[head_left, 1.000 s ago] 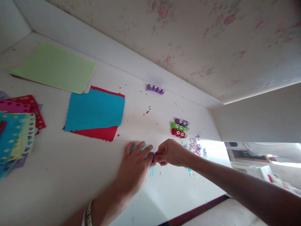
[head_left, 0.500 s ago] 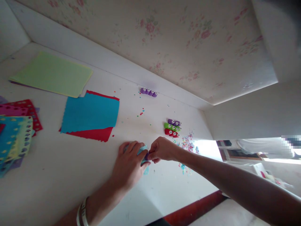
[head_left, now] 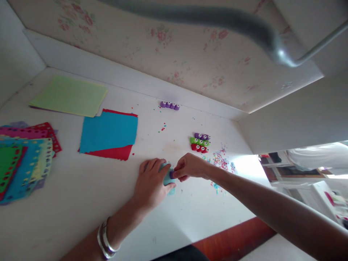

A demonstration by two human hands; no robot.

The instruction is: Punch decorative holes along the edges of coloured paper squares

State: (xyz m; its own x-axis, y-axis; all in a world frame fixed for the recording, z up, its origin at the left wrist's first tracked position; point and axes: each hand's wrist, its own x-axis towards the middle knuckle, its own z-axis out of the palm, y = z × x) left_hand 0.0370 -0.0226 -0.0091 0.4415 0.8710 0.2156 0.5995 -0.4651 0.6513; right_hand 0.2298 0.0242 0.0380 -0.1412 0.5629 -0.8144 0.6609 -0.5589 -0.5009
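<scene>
My left hand (head_left: 152, 181) curves over a light-blue piece, apparently paper (head_left: 169, 180), gripping it with thumb and fingers on the white tabletop; most of that piece is hidden beneath the palm. Against its right edge, my right hand (head_left: 191, 166) pinches a small purple craft punch (head_left: 172, 174), largely covered by the fingers. Just beyond the right hand sit short rows of purple punches (head_left: 202, 136), green punches (head_left: 200, 141) and red punches (head_left: 199, 148), each with round white tops. Another purple row (head_left: 170, 105) lies near the back wall.
Blue sheets (head_left: 108, 132) overlap red ones (head_left: 116, 152) left of my hands. Pale green sheets (head_left: 70, 96) lie behind them. Sheets with punched edges (head_left: 40, 156) are heaped at far left. Confetti (head_left: 221, 159) is scattered to the right. A grey curved bar (head_left: 217, 18) crosses overhead.
The camera view has shifted, and a grey bar now shows at the top. Both hands stay together at the light-blue piece, with slightly more of the purple punch visible.
</scene>
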